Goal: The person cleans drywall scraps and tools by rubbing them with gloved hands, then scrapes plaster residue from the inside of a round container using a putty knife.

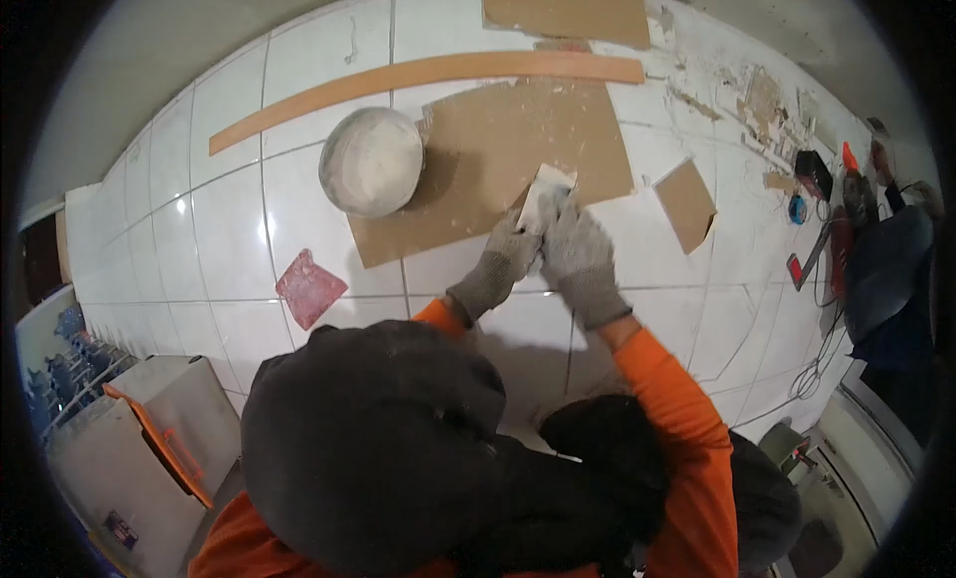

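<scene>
Both my hands wear grey knit gloves and meet over the front edge of a brown cardboard sheet (518,140). My left hand (508,254) is closed on the lower left side of a small pale flat piece (543,195), smeared with whitish material. From the right, my right hand (581,254) grips the same piece, its fingers lying over the piece's surface. What exactly the piece is cannot be made out. A round bucket (329,170) with whitish powder or paste inside stands on the cardboard's left side.
A long orange-brown strip (398,77) lies behind the bucket. Around me are a crumpled reddish piece (310,288), a smaller cardboard piece (685,205) and a white case (174,399). At right, another person (891,269) is beside tools and cables (812,374).
</scene>
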The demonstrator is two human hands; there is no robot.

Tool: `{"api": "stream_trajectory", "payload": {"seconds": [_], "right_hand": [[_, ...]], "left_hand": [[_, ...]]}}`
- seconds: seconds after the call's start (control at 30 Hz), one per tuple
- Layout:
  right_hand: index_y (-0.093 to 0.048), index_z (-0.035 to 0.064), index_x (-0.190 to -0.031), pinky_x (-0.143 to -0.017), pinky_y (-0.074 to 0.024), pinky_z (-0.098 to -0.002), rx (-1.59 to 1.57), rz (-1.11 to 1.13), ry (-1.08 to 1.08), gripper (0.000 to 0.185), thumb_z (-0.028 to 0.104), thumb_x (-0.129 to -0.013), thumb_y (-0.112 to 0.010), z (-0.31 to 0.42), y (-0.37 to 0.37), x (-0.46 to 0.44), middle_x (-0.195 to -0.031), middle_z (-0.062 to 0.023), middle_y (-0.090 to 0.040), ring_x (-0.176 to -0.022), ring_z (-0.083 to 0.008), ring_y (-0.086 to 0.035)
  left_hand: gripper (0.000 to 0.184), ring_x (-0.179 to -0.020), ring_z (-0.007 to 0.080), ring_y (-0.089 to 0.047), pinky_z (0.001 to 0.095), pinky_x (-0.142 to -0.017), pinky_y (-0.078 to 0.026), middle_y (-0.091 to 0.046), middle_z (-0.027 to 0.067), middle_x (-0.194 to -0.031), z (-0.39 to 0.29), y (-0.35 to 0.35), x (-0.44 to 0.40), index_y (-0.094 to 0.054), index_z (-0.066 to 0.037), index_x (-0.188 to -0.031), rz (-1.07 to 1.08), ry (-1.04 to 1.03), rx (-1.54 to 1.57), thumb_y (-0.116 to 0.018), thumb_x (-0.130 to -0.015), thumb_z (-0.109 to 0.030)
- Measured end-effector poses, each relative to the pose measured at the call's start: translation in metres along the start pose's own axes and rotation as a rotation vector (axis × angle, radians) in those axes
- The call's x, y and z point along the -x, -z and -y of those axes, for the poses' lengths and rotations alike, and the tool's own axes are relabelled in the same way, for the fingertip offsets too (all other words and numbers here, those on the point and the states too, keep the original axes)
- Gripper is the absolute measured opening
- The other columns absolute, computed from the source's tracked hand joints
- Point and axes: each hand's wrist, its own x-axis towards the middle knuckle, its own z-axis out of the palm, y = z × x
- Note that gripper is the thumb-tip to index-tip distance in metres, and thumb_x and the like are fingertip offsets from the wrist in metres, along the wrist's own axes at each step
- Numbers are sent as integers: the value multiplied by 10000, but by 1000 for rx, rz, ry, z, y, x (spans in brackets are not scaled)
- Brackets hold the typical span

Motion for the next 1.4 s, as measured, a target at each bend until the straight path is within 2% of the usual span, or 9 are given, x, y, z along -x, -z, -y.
{"api": "stream_trajectory", "payload": {"seconds": [0.13, 0.23, 0.43, 0.57, 0.7, 1.13, 1.23, 1.33, 1.4], "right_hand": [[-511, 56, -1367, -715, -536, -357, -149, 148, -22, 503, 148, -874, -560, -17, -3, -16, -1187, -133, -577, -956, -277, -625], [-543, 33, -1183, -720, -549, -354, 58, -276, 145, 371, 176, -847, -605, -20, -3, -15, -1062, -129, -582, -901, -268, -629], [-510, 74, -1276, -712, -571, -358, -7, 178, -60, 427, 166, -867, -595, -7, -2, -14, -1153, -123, -573, -976, -260, -629], [-564, 43, -1135, -618, -506, -315, -125, -152, 82, 296, 170, -870, -529, -21, -5, -15, -976, -101, -548, -875, -217, -591], [-516, 55, -1280, -700, -577, -355, -8, 163, 18, 418, 191, -889, -573, -2, 2, -8, -1106, -125, -580, -972, -263, -629], [-526, -3, -1217, -821, -555, -392, -150, 122, 77, 387, 162, -873, -594, -10, 5, -19, -1104, -168, -555, -1057, -318, -603], [-482, -23, -1348, -816, -564, -387, 83, 361, 18, 526, 144, -862, -595, 15, 6, -21, -1232, -174, -537, -1137, -349, -584], [-527, -73, -1261, -864, -545, -408, -134, -213, 231, 440, 110, -866, -596, -17, -15, -10, -1104, -208, -602, -1038, -335, -626], [-530, -64, -1253, -771, -568, -381, -79, -93, 151, 457, 127, -846, -616, -15, -12, -24, -1088, -192, -608, -1012, -301, -643]], "left_hand": [[64, -466, 155, -526, 333, -386, -403, -526, 39, -645, -1, 4, 2, -550, -57, -884, 36, 45, 51, -530, -940, -80], [72, -458, 158, -515, 339, -376, -403, -497, 28, -643, -14, -2, -2, -516, -74, -861, -13, -18, -82, -529, -931, -58], [74, -448, 157, -488, 322, -383, -402, -494, 34, -648, -7, 0, 1, -510, -74, -864, 10, 92, 137, -522, -937, -71], [74, -555, 106, -493, 268, -451, -398, -519, -13, -731, 1, 10, 7, -545, -111, -976, 120, 84, 100, -543, -996, -182], [43, -518, 122, -512, 288, -423, -409, -527, 5, -721, -3, 8, 4, -551, -85, -955, 91, 40, 89, -535, -964, -123], [53, -507, 151, -539, 318, -400, -424, -550, 41, -684, 2, 11, 3, -545, -63, -983, 50, 110, 33, -500, -958, -59], [46, -507, 150, -533, 314, -409, -427, -538, 42, -684, 42, 14, -28, -533, -65, -984, 19, -159, -77, -495, -958, -73], [53, -527, 124, -535, 283, -436, -433, -551, 25, -731, 4, 14, 14, -549, -78, -992, 40, 111, -73, -515, -967, -111], [97, -576, 96, -545, 268, -477, -447, -560, -7, -767, 1, 18, 8, -597, -82, -1040, 130, 59, 19, -562, -978, -149]]}}
